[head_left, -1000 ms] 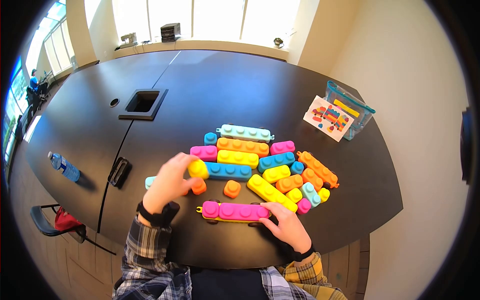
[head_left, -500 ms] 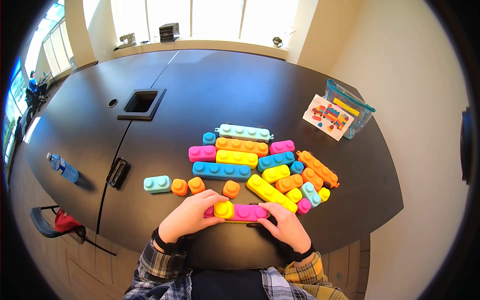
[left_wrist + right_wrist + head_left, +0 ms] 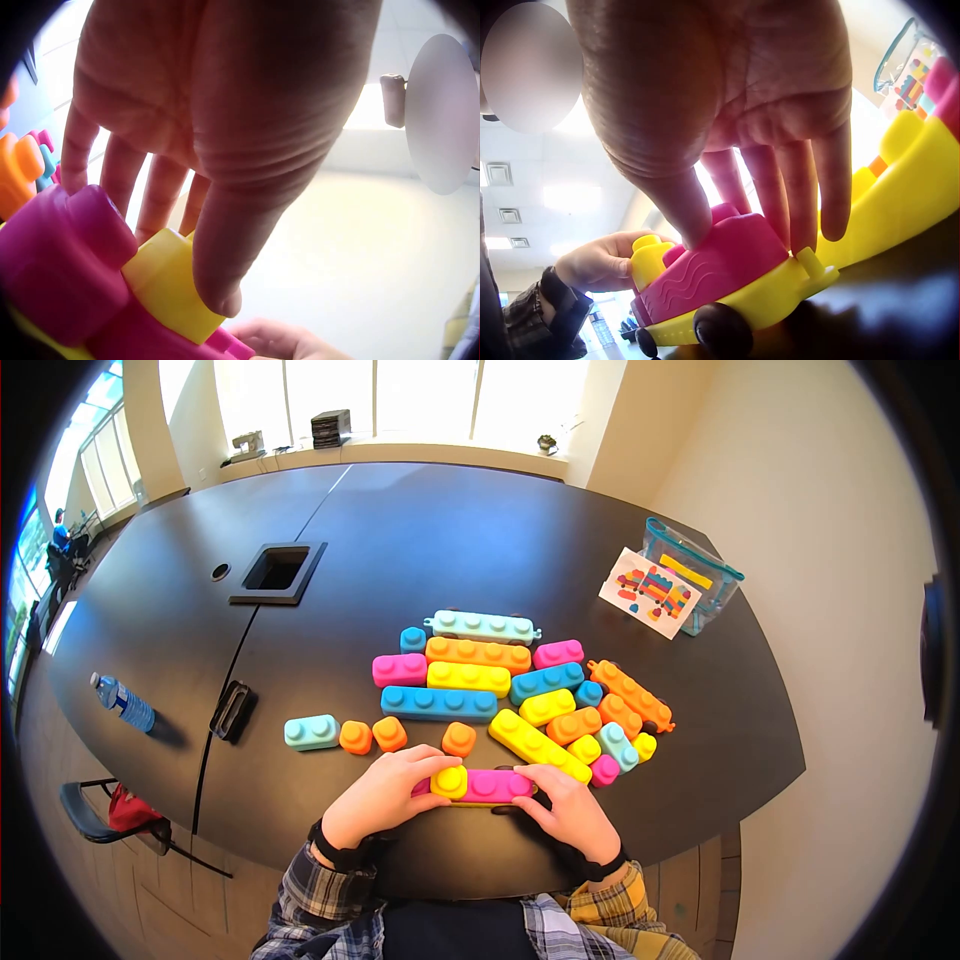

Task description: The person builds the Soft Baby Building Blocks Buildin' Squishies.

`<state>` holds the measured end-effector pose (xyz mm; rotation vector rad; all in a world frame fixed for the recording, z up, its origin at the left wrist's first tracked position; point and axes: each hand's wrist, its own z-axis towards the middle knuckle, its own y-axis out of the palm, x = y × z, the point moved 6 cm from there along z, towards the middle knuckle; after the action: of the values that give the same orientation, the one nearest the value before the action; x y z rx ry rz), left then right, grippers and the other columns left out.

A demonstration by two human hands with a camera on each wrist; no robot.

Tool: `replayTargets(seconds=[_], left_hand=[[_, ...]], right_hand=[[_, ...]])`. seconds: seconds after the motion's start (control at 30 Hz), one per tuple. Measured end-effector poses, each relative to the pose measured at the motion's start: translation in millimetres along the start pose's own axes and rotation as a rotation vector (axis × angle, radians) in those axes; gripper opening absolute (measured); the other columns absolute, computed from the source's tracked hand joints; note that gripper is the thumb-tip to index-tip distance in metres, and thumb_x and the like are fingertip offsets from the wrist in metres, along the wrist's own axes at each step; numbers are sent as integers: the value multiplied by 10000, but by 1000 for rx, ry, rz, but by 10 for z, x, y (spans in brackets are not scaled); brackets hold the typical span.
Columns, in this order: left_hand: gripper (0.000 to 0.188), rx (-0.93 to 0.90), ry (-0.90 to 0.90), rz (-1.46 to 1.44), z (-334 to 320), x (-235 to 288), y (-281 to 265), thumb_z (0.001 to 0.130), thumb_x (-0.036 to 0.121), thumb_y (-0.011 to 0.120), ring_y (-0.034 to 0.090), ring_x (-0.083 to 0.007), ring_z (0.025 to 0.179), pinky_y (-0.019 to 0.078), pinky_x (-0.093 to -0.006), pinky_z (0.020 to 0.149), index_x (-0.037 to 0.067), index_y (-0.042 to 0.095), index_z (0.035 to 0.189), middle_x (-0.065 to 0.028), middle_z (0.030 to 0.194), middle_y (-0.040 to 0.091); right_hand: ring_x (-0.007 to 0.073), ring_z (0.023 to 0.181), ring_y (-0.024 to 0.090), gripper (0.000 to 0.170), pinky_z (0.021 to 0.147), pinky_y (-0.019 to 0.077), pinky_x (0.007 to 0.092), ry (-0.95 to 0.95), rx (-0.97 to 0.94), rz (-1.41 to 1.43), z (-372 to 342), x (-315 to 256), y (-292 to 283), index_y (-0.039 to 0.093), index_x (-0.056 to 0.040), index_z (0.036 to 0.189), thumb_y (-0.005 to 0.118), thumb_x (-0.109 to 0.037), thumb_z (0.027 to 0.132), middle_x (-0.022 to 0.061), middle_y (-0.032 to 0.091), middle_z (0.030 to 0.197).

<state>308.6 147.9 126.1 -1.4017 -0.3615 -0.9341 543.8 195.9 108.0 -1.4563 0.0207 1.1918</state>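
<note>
A small yellow one-stud block (image 3: 449,782) sits on the left end of a long pink block (image 3: 497,786). My left hand (image 3: 375,800) pinches that yellow block between thumb and fingers. Beside it in the left wrist view is a one-stud pink block (image 3: 60,262), mostly hidden by the hand in the head view. Both pink blocks ride on a yellow toy car base (image 3: 769,300) with black wheels. At the right end, my right hand (image 3: 570,815) grips the long pink block, thumb on the near side and fingers on the far side.
Several coloured blocks lie beyond the hands, including a long blue block (image 3: 438,703), a long yellow block (image 3: 540,746) and an orange wheeled base (image 3: 630,696). A picture card (image 3: 650,593) leans on a clear bag (image 3: 715,605). At left stands a water bottle (image 3: 123,702).
My left hand brought the yellow block from the left, near the blue block, down onto the long pink block. The right hand keeps its grip on the car's right end.
</note>
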Motion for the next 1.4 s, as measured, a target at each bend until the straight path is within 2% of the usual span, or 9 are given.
replayTargets(seconds=[0.47,0.53,0.63,0.73,0.77,0.93,1.17,1.3,1.4], left_hand=[[581,-23,-22,73,-63,16,46,866,167,832,655,-373,1109,516,-449,982,82,608,1395,-159,1194,685],[597,72,-31,162,-119,64,-46,856,174,841,653,-371,1113,516,-448,984,79,610,1398,-153,1199,681],[583,87,-122,217,-230,-2,-95,838,165,848,651,-367,1119,524,-441,974,70,620,1366,-145,1193,677],[513,95,-150,215,-283,-102,-84,823,148,849,659,-358,1098,540,-428,944,54,648,1285,-133,1167,680],[513,94,-148,214,-289,-110,-76,823,148,849,659,-358,1098,540,-428,944,54,648,1285,-133,1167,680],[401,130,-133,171,-284,-103,-73,816,123,845,676,-352,1034,560,-420,895,50,680,1174,-117,1118,688],[376,117,-176,130,-282,-101,-68,828,121,826,670,-349,1069,559,-428,906,60,679,1168,-102,1136,679],[370,132,-165,144,-282,-100,-71,823,109,840,683,-340,1022,568,-405,882,71,689,1159,-99,1109,686],[373,130,-165,150,-267,-87,-69,822,116,843,684,-340,1028,568,-405,883,74,691,1160,-98,1106,687]], right_hand=[[365,1101,688,387,935,565,417,-34,24,-24,-20,-16,-26,664,-39,1276,763,-223,950,162,718,1191],[365,1114,687,382,945,560,414,-31,137,2,-64,30,-197,676,-27,1253,780,-208,933,166,717,1191],[373,1055,708,328,913,565,426,192,319,-88,-231,311,-571,692,-14,1187,784,-161,908,180,716,1177],[307,891,704,279,790,560,382,282,505,-293,-374,589,-919,705,13,1108,793,-115,876,155,710,1045],[311,869,698,269,773,558,390,241,507,-481,-429,694,-969,704,14,1080,800,-125,870,148,702,1007],[346,871,690,300,758,559,436,512,355,-425,-560,1142,-950,709,-27,1060,831,-201,849,130,680,989],[305,837,683,294,743,555,404,420,426,-446,-518,1026,-1030,700,-25,1015,847,-173,807,114,663,962],[251,857,683,254,732,560,358,345,604,-353,-439,732,-1100,687,-23,1010,794,-80,787,91,655,991],[254,989,707,300,791,598,355,75,573,-29,-263,376,-952,695,-19,1080,779,-28,792,120,696,1117]])
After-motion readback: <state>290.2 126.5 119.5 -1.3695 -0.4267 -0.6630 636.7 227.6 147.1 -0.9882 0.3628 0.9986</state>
